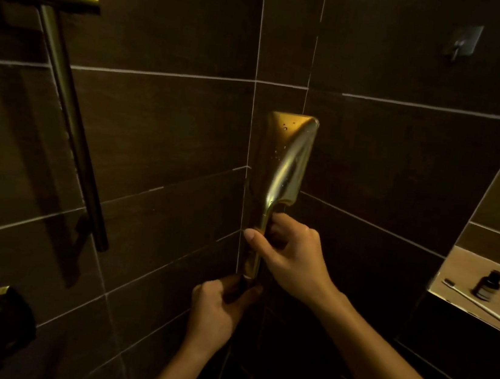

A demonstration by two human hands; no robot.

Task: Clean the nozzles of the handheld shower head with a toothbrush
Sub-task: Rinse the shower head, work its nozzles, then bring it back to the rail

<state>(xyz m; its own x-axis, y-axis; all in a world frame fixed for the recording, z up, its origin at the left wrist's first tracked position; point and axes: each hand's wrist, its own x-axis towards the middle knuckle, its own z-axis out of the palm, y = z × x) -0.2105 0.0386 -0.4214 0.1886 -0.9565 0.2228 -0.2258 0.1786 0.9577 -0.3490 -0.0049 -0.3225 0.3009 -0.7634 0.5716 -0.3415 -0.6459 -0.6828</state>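
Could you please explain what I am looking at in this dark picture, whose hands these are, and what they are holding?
This is one picture from a camera worn on a person's head, looking forward and down into the corner of a dark-tiled shower. No machine is involved: both hands are the wearer's own. The right hand grips the handle of a gold handheld shower head, held upright with its wet back towards the camera, so the nozzles are hidden. The left hand closes around the bottom end of the handle. On the left wall is a gold rail. In the lit niche at right stand a small dark bottle and what looks like a toothbrush, untouched.
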